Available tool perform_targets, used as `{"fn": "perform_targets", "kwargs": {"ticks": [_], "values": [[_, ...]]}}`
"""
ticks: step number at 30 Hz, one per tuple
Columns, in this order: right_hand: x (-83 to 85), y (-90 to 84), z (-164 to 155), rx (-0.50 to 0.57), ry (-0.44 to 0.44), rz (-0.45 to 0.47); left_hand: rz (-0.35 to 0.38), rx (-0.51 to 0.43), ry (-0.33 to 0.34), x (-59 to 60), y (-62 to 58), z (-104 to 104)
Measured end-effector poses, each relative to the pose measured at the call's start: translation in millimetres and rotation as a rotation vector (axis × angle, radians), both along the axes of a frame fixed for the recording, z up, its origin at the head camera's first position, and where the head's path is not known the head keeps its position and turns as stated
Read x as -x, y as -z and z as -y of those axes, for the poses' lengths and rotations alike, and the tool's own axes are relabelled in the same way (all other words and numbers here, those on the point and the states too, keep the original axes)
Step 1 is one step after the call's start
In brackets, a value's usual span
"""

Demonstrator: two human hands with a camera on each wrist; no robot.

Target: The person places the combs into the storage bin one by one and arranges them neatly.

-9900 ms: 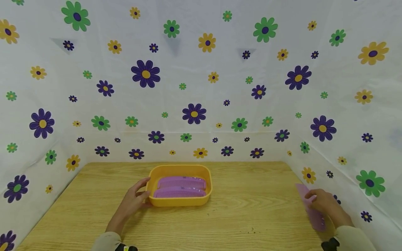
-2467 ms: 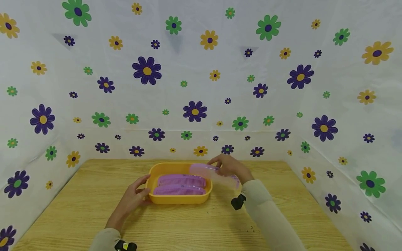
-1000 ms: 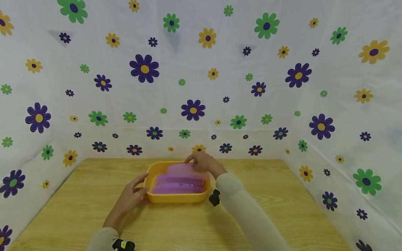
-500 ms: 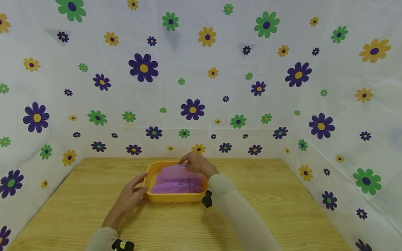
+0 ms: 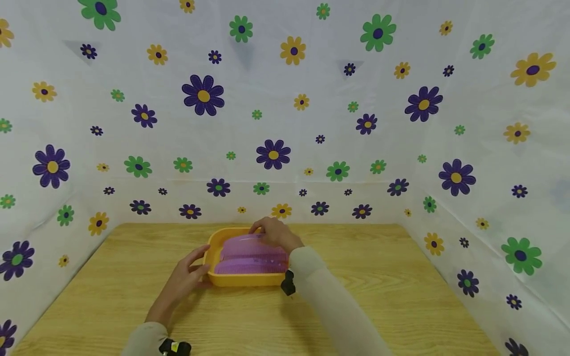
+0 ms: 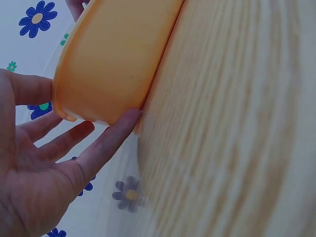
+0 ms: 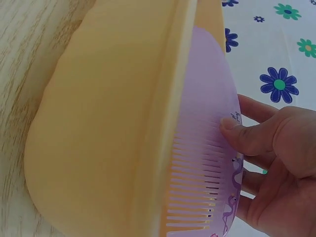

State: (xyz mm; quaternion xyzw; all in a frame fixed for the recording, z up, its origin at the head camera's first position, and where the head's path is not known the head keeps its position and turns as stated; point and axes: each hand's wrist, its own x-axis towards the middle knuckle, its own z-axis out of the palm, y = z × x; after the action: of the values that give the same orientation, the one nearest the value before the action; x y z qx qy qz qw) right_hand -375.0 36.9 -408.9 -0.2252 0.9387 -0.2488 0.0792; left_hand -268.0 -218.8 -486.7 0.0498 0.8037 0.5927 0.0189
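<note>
Third purple comb [image 5: 249, 242] sits in my right hand [image 5: 275, 234], thumb and fingers pinching its spine, teeth already inside the orange tray [image 5: 213, 249] at the far side. Just nearer than the grip, two more combs [image 5: 251, 262] lie flat in the tray. My left hand [image 5: 184, 279] rests with straight fingers against the tray's left wall, holding nothing. Judgement: placement nearly done; only the release is left. Wooden table [image 5: 401, 282] beyond shows no further combs.
</note>
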Motion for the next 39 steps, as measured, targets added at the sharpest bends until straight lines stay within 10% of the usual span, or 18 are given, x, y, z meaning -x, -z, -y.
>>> {"fn": "perform_targets", "kwargs": {"ticks": [39], "values": [[6.8,26.3,6.2,-0.065,0.032,-0.050,-0.012,0.000,0.011,1.7,1.5,0.8]]}}
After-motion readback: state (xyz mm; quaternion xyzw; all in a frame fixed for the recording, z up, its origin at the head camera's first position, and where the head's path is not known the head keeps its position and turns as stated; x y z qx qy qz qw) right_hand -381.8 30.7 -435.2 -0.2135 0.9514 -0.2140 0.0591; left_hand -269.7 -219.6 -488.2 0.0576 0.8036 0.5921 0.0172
